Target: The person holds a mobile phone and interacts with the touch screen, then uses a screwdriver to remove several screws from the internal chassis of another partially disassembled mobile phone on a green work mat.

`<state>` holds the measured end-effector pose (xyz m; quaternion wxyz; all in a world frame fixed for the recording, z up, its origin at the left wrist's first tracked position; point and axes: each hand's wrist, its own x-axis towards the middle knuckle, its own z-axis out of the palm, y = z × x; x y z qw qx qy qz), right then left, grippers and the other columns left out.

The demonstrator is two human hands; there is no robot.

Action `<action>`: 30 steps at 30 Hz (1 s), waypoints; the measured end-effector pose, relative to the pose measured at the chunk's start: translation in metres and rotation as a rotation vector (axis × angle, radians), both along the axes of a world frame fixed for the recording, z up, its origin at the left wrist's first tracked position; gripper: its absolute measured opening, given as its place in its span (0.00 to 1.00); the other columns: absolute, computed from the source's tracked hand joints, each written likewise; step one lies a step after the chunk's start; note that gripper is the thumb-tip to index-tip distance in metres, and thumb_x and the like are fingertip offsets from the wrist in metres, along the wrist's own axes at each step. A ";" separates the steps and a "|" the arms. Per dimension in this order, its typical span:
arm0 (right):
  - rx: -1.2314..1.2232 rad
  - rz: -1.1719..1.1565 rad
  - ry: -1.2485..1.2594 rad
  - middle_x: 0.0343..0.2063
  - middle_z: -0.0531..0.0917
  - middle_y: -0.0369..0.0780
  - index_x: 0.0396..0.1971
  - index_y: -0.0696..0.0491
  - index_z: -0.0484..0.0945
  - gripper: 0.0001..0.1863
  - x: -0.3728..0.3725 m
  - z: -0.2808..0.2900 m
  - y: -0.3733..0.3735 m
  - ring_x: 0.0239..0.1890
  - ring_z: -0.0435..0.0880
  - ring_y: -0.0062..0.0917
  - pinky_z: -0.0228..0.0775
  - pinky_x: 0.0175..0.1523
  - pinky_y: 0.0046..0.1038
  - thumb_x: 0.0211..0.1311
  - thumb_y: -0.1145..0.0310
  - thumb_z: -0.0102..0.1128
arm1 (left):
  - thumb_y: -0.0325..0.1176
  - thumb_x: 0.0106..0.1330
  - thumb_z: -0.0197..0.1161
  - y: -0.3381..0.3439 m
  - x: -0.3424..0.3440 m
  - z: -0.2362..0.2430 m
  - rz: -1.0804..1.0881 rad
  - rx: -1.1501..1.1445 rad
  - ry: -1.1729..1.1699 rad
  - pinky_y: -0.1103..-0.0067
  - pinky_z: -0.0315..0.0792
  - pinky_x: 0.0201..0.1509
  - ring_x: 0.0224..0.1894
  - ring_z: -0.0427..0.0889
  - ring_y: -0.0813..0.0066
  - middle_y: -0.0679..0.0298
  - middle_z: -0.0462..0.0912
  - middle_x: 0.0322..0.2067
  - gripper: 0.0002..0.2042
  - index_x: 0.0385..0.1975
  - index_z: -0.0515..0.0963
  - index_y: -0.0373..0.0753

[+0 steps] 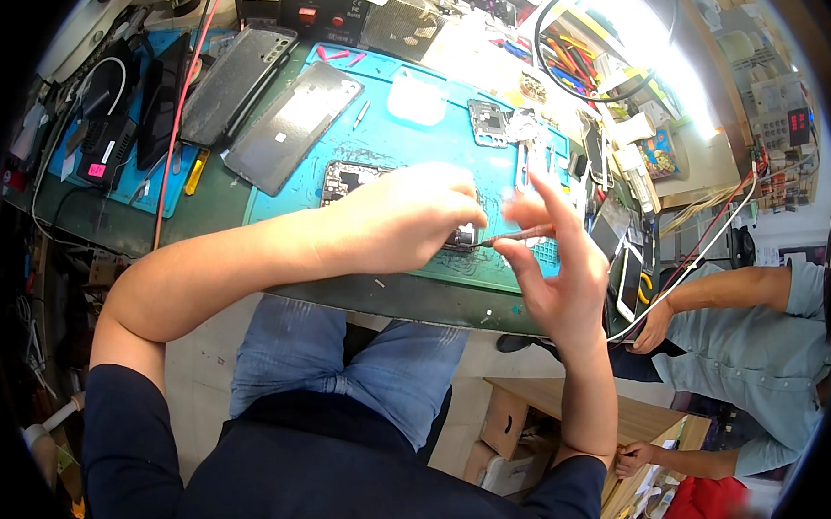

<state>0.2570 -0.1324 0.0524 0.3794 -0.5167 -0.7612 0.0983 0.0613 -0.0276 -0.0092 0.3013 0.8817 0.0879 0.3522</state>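
An opened phone (346, 179) with bare inner parts lies on the blue work mat (294, 196). My left hand (403, 218) rests over its middle with the fingers curled inward; whatever they pinch, if anything, is hidden. From the right, my right hand (566, 269) holds a slim dark-tipped tool (524, 234) between thumb and fingers. The tool's tip points left, at the phone's right end, close to my left fingertips. Some right fingers are raised and slightly blurred.
Behind the phone lie a detached phone back cover (297, 127), a small screwdriver (362, 115), a clear plastic tray (417, 98) and a metal phone frame (489, 123). A yellow-handled cutter (196, 172) is at left. A co-worker in a grey shirt (752, 331) is at right.
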 end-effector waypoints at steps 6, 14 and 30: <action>-0.117 -0.091 -0.089 0.43 0.87 0.44 0.67 0.56 0.72 0.31 0.004 0.008 -0.004 0.37 0.88 0.24 0.79 0.43 0.25 0.64 0.80 0.66 | 0.21 0.66 0.60 0.026 -0.015 0.014 0.322 -0.047 0.016 0.69 0.75 0.44 0.41 0.83 0.56 0.53 0.85 0.38 0.12 0.46 0.84 0.37; -0.015 -0.111 -0.136 0.41 0.87 0.45 0.67 0.58 0.72 0.32 -0.005 0.010 0.001 0.38 0.89 0.25 0.80 0.43 0.27 0.62 0.73 0.71 | 0.21 0.68 0.60 0.055 -0.024 0.015 0.536 0.147 -0.105 0.72 0.75 0.40 0.34 0.83 0.62 0.57 0.85 0.37 0.11 0.45 0.86 0.39; -0.074 -0.128 -0.002 0.40 0.88 0.44 0.69 0.57 0.70 0.32 -0.005 0.003 -0.001 0.38 0.89 0.23 0.80 0.47 0.26 0.64 0.78 0.67 | 0.25 0.69 0.62 0.073 -0.031 0.014 0.671 0.156 -0.163 0.73 0.76 0.42 0.35 0.83 0.65 0.57 0.87 0.38 0.08 0.44 0.86 0.36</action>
